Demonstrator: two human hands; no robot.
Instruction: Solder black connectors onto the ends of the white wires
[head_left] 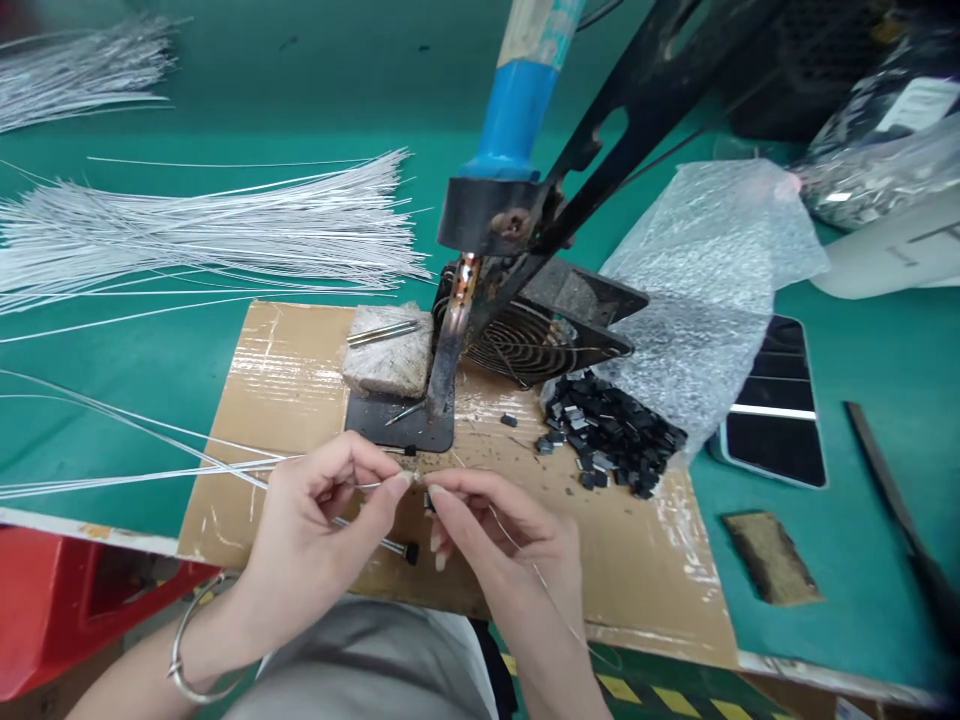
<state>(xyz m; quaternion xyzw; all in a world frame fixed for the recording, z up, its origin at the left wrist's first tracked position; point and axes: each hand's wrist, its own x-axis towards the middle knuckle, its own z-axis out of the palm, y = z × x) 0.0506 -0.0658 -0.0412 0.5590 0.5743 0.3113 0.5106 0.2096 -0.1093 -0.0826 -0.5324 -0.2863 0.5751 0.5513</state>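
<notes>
My left hand (330,520) is closed in a pinch on a thin white wire (367,486), its fingertips just below the soldering iron. My right hand (502,540) pinches a thin strand of solder wire (544,585), which trails over the palm toward the wrist. The fingertips of both hands nearly meet, and the tiny part between them is too small to make out. Under my left hand lie wires ending in a small black connector (409,552). The blue-handled soldering iron (517,120) is clamped above, its tip pointing down.
A black metal arm (600,150) holds the iron beside a fan with a wire guard (517,345). Black connectors (607,430) are heaped on cardboard (292,350). White wire bundles (225,230) lie left; a phone (776,400), bubble wrap (697,240) and a file-like tool (892,490) lie right.
</notes>
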